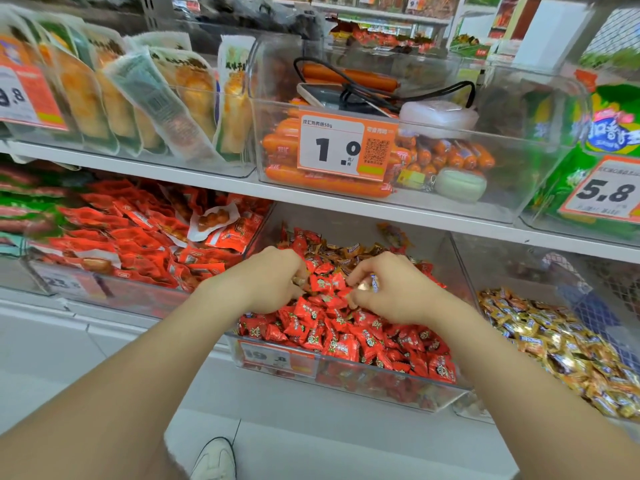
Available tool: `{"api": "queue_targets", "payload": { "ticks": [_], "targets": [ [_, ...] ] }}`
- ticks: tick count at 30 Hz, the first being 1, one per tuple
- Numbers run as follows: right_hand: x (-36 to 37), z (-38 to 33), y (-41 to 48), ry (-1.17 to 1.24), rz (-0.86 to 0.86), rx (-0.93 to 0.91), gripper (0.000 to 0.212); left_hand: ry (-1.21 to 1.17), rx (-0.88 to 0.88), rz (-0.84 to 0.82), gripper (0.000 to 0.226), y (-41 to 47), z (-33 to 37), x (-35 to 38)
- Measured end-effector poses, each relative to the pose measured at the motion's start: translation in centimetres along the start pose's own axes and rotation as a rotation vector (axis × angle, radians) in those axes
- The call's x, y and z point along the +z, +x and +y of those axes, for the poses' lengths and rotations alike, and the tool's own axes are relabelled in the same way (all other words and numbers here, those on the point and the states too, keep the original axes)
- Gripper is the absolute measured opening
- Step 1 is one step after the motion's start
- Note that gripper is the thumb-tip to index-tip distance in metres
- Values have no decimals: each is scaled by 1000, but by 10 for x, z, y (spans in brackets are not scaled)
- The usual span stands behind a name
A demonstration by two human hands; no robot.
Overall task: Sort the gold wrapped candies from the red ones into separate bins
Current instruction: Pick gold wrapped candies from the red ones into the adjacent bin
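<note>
In the bin [349, 374] of red candies [329, 329], the right hand [391, 289] pinched a gold candy [367, 284]; the left hand [273, 282] curled, its hold unclear.

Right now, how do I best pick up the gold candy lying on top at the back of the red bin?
Come from above and pinch the gold candy across its plump middle. It lies flat and uncovered on top, with red candies packed close around it, so a sideways reach would likely shove them.

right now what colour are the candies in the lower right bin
The candies are gold with blue marks, clearest in the head view.
</note>
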State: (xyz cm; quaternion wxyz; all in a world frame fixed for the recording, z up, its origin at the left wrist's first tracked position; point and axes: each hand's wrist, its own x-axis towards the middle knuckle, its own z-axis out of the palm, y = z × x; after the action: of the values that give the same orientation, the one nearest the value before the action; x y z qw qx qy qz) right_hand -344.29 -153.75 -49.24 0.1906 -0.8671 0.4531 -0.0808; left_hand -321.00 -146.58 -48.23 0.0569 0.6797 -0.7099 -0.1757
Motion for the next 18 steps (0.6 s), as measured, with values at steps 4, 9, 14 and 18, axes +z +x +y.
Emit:
{"api": "queue_targets", "payload": {
  "ticks": [4, 9, 14, 18],
  "targets": [
    [-19, -1, -10, 68, 91, 109, 27, -127, 73, 45, 27, 0, 7, -1],
    [-17, -17, -10, 144, 351, 73, 18, -242, 80, 118, 24, -1, 9, -8],
    [12, -34, 4, 89, 216, -63, 27, -425, -2, 292, 35, 0, 11, -13],
    [23, -27, 14, -86, 61, -75, 28, -382, -3, 372, 41, 0, 11, -12]
  ]
}}
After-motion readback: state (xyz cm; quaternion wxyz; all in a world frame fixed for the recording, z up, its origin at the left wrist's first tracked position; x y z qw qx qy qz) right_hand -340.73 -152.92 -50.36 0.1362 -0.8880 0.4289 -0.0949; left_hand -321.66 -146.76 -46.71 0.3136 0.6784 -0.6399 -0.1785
